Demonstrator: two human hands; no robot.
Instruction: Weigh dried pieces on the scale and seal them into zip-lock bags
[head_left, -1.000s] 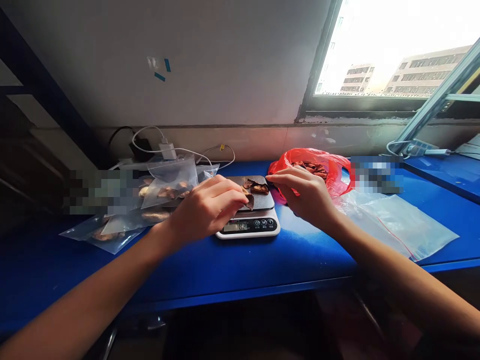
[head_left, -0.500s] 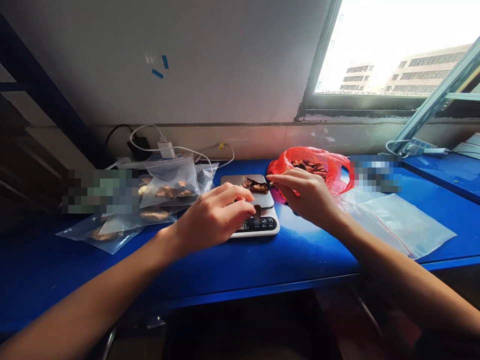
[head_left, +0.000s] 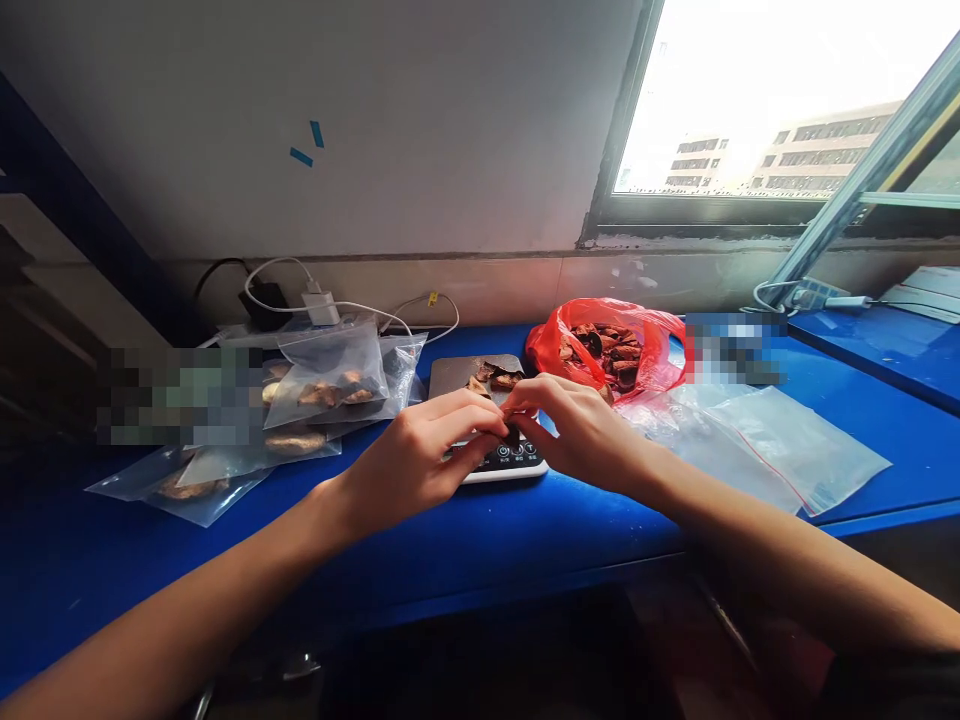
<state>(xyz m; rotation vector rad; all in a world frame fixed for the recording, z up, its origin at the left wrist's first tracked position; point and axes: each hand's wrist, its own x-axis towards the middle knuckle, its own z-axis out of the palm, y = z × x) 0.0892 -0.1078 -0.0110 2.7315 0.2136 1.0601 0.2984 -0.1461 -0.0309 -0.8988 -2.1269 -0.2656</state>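
My left hand (head_left: pixel 424 450) and my right hand (head_left: pixel 596 435) meet over the front of a white kitchen scale (head_left: pixel 538 471). Between their fingertips is a small dark brown dried slice (head_left: pixel 513 437), pinched by both hands and partly covered by the fingers. Several curled dried slices (head_left: pixel 498 376) lie on the scale's metal plate, just behind my fingers. My hands hide the display and part of the button panel. Close behind my right hand stands an open red plastic bag (head_left: pixel 551 330), holding many reddish-brown dried slices (head_left: pixel 624 362).
Zip bags with brown dried pieces (head_left: pixel 296 440) are piled at the left. Flat clear zip bags (head_left: pixel 806 440) lie at the right on the blue table (head_left: pixel 600 530). White charger cables (head_left: pixel 352 308) run along the wall, and a metal frame (head_left: pixel 825 200) slants at the right.
My right hand has moved left and toward me, from beside the red bag to my left hand, and now grips the slice too. The view has shifted slightly.
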